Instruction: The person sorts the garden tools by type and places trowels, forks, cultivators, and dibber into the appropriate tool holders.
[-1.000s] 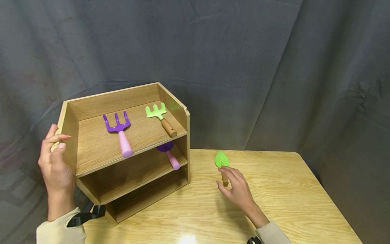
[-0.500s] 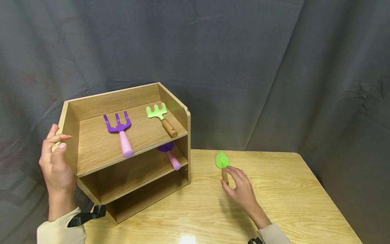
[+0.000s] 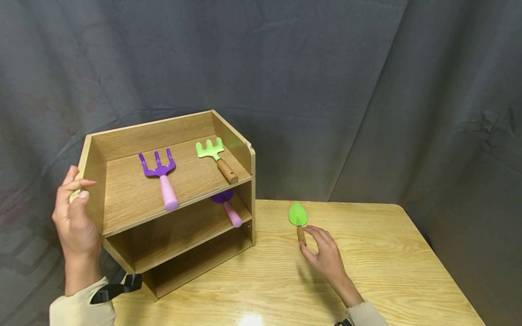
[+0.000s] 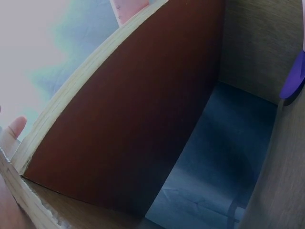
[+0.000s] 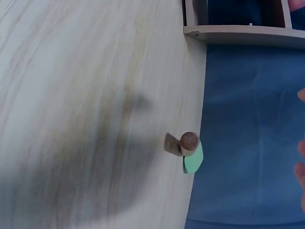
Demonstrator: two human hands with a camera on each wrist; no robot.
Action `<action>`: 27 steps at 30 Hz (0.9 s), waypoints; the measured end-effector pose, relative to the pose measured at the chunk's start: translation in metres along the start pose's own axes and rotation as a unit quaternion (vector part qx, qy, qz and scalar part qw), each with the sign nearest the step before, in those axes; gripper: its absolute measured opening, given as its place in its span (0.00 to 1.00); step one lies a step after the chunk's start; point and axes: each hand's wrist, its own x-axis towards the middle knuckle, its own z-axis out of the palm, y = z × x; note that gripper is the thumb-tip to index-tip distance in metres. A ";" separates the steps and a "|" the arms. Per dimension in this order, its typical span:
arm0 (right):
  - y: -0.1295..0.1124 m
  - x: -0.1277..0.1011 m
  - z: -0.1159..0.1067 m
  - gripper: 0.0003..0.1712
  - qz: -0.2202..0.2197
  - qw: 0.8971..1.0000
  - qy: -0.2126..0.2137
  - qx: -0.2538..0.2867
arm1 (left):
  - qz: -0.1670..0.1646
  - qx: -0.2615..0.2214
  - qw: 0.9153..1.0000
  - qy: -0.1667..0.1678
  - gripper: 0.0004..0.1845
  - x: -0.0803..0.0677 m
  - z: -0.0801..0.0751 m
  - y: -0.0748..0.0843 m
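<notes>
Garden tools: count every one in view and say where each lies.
4. A purple fork and a green rake lie on the wooden shelf's top tier. A purple trowel, partly hidden, lies on the middle tier. A green trowel lies on the table by the right hand.

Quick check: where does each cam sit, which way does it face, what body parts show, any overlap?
Head: looks forward and down at shelf and table; left hand and right hand show.
Left wrist: pressed close to the shelf's side, looking in; a fingertip shows.
Right wrist: low over the table, looking along it at the trowel; fingertips show.
Shared: head and right wrist both see trowel and shelf.
</notes>
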 end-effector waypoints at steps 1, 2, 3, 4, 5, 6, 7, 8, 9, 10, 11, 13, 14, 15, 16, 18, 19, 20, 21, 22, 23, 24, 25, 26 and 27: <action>0.001 -0.001 0.000 0.26 0.001 1.000 0.000 -0.001 | 0.000 0.000 1.000 0.000 0.14 0.000 0.000 0.000; 0.002 -0.002 0.001 0.26 0.003 1.000 0.001 -0.002 | -0.001 0.000 1.000 0.000 0.14 0.000 0.000 0.000; 0.003 -0.003 0.001 0.26 0.005 1.000 0.002 -0.002 | -0.001 0.000 1.000 0.001 0.14 0.000 0.000 0.001; 0.003 -0.004 0.001 0.26 0.006 1.000 0.003 -0.002 | -0.001 0.006 1.000 0.001 0.14 0.000 -0.001 0.001; 0.004 -0.004 0.002 0.26 0.008 1.000 0.004 -0.002 | -0.001 0.012 1.000 0.001 0.14 0.000 -0.001 0.001; 0.005 -0.005 0.002 0.27 0.009 1.000 0.005 -0.003 | -0.001 0.019 1.000 0.001 0.14 -0.001 -0.001 0.001; 0.005 -0.005 0.002 0.27 0.010 1.000 0.006 -0.003 | -0.002 0.026 1.000 0.002 0.15 -0.001 -0.001 0.001; 0.006 -0.006 0.002 0.27 0.013 1.000 0.007 -0.001 | -0.002 0.031 1.000 0.002 0.15 -0.001 -0.002 0.001; 0.006 -0.006 0.002 0.27 0.015 1.000 0.009 0.000 | -0.001 0.035 0.999 0.002 0.15 -0.001 -0.002 0.002; 0.007 -0.007 0.003 0.28 0.017 1.000 0.010 0.001 | -0.001 0.034 0.999 0.002 0.15 -0.001 -0.002 0.002; 0.007 -0.007 0.003 0.28 0.021 1.000 0.011 0.002 | -0.001 0.027 1.000 0.002 0.15 -0.001 -0.002 0.001; 0.008 -0.009 0.004 0.28 0.030 0.999 0.013 0.006 | -0.001 0.013 1.000 0.002 0.14 0.000 -0.001 0.001; 0.008 -0.010 0.004 0.28 0.034 0.999 0.013 0.008 | 0.000 0.016 1.000 0.001 0.14 0.000 -0.001 0.001; 0.008 -0.011 0.005 0.28 0.039 0.999 0.013 0.010 | 0.001 0.017 1.000 0.000 0.15 0.000 -0.001 0.001; 0.008 -0.012 0.006 0.28 0.044 0.999 0.013 0.011 | 0.002 0.016 1.000 0.000 0.15 0.000 -0.001 0.001; 0.008 -0.013 0.007 0.27 0.053 0.998 0.014 0.015 | 0.004 0.033 0.999 -0.002 0.15 0.000 -0.001 0.001; 0.008 -0.014 0.008 0.27 0.057 0.998 0.015 0.017 | 0.005 0.043 0.999 -0.004 0.15 0.000 -0.001 0.001; 0.008 -0.015 0.009 0.27 0.061 0.998 0.017 0.019 | 0.006 0.050 0.999 -0.004 0.15 0.000 -0.001 0.001; 0.008 -0.016 0.010 0.27 0.064 0.998 0.018 0.022 | 0.005 0.051 0.999 -0.005 0.15 0.000 -0.001 0.001; 0.008 -0.016 0.011 0.27 0.068 0.997 0.020 0.025 | 0.006 0.056 0.998 -0.006 0.16 0.000 -0.001 0.001; 0.008 -0.017 0.012 0.26 0.072 0.997 0.022 0.028 | 0.006 0.063 0.998 -0.007 0.16 0.000 -0.001 0.001; 0.008 -0.018 0.013 0.26 0.076 0.996 0.024 0.032 | 0.007 0.067 0.998 -0.007 0.16 0.000 -0.001 0.001; 0.009 -0.019 0.014 0.26 0.081 0.996 0.027 0.035 | 0.007 0.065 0.998 -0.007 0.16 0.000 -0.001 0.001; 0.009 -0.020 0.016 0.26 0.086 0.995 0.028 0.038 | 0.007 0.063 0.998 -0.006 0.16 0.000 -0.001 0.001; 0.009 -0.021 0.017 0.26 0.091 0.995 0.031 0.039 | 0.007 0.058 0.998 -0.006 0.16 0.000 -0.001 0.001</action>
